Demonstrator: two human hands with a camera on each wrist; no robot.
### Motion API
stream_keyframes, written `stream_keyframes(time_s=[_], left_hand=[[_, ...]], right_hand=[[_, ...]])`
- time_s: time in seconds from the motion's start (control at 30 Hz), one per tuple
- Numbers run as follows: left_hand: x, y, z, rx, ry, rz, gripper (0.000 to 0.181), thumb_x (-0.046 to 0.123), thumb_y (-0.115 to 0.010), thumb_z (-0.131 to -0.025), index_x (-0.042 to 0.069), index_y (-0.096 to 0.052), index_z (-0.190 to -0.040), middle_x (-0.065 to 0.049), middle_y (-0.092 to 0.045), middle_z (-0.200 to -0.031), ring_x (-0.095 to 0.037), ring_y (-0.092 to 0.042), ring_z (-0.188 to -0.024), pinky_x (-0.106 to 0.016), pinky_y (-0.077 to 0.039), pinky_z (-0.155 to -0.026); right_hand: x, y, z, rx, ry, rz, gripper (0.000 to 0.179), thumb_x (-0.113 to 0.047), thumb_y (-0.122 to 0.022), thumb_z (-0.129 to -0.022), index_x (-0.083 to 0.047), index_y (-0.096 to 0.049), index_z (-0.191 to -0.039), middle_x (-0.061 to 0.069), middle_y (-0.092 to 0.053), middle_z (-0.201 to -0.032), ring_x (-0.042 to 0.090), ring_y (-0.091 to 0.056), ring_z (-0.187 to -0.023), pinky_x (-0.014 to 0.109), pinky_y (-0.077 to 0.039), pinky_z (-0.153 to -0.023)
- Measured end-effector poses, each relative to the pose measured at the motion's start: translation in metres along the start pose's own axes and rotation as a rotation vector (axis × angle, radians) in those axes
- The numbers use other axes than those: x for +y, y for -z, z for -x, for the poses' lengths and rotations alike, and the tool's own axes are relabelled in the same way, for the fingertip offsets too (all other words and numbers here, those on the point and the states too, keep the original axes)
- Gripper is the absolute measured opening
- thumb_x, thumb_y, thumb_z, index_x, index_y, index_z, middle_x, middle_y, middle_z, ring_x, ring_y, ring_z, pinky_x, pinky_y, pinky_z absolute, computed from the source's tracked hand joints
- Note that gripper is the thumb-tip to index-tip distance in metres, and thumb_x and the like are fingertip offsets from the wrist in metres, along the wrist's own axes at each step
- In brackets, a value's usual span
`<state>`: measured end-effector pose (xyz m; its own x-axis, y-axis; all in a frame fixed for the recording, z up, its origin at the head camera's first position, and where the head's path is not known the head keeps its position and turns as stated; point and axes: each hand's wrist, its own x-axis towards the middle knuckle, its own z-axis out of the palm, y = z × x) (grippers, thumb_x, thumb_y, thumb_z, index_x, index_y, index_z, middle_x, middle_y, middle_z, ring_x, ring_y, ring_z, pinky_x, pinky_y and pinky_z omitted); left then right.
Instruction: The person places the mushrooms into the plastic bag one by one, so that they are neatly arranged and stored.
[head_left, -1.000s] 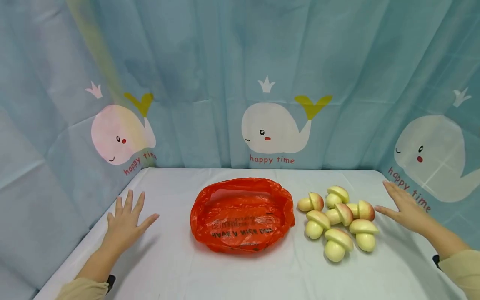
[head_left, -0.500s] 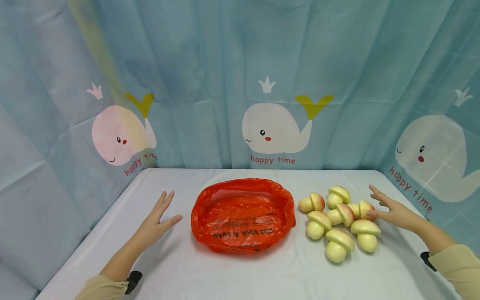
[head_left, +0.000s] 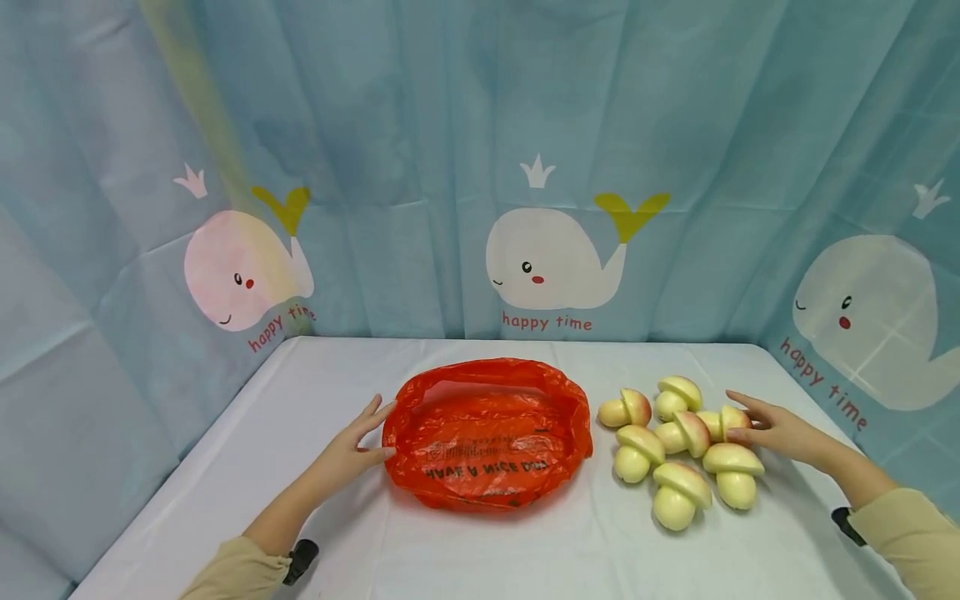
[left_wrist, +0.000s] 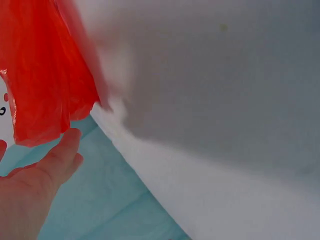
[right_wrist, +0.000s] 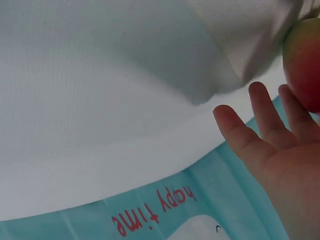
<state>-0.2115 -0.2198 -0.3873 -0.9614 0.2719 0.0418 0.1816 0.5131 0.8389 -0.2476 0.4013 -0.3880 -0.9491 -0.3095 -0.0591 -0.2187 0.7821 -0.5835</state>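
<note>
A red plastic bag (head_left: 487,450) with printed lettering lies on the white table, its mouth spread wide toward me. My left hand (head_left: 351,450) is at the bag's left rim, thumb and fingers apart. In the left wrist view, the fingertips come close to the red plastic (left_wrist: 40,75); contact is hard to tell. Several toy mushrooms, pale yellow with some reddish caps, are grouped right of the bag. My right hand (head_left: 787,433) is beside the rightmost red-capped mushroom (head_left: 737,423), with its fingers spread. That reddish cap (right_wrist: 304,65) also shows at the right wrist view's edge.
A blue curtain (head_left: 405,167) printed with whales rises behind the white-covered table (head_left: 465,558) and along both sides. One mushroom (head_left: 679,496) lies nearest the front, and another (head_left: 626,408) sits close to the bag's right rim.
My left hand has moved right, from the table's left side to the bag's rim. The right hand has moved left and slightly down to the mushrooms. Bag and mushrooms stay put.
</note>
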Motion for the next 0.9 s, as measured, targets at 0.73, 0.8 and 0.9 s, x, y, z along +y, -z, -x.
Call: stream_keyframes(time_s=[0.73, 0.8, 0.9], left_hand=[[-0.002, -0.008, -0.003, -0.033, 0.034, 0.042, 0.059, 0.002, -0.061, -0.092, -0.007, -0.036, -0.145, -0.023, -0.010, -0.159, -0.044, -0.009, -0.144, -0.055, -0.024, -0.111], [-0.001, -0.008, -0.004, -0.031, 0.042, 0.039, 0.059, 0.000, -0.061, -0.092, -0.008, -0.036, -0.145, -0.023, -0.010, -0.159, -0.044, -0.009, -0.144, -0.055, -0.024, -0.111], [0.000, -0.009, -0.004, -0.026, 0.055, 0.040, 0.060, 0.000, -0.062, -0.091, -0.008, -0.036, -0.145, -0.022, -0.011, -0.159, -0.044, -0.009, -0.144, -0.055, -0.025, -0.111]], right_hand=[[-0.012, 0.020, 0.005, 0.068, -0.060, -0.078, 0.069, -0.026, -0.059, -0.097, 0.014, -0.027, -0.145, 0.046, -0.030, -0.138, 0.034, -0.059, -0.105, 0.042, -0.057, -0.077], [-0.018, 0.024, 0.007, 0.069, -0.069, -0.099, 0.070, -0.025, -0.059, -0.097, 0.014, -0.025, -0.145, 0.046, -0.029, -0.139, 0.024, -0.062, -0.097, 0.040, -0.058, -0.076], [-0.027, 0.031, 0.010, 0.072, -0.091, -0.141, 0.072, -0.024, -0.059, -0.097, 0.014, -0.022, -0.146, 0.046, -0.026, -0.139, 0.011, -0.062, -0.089, 0.040, -0.058, -0.076]])
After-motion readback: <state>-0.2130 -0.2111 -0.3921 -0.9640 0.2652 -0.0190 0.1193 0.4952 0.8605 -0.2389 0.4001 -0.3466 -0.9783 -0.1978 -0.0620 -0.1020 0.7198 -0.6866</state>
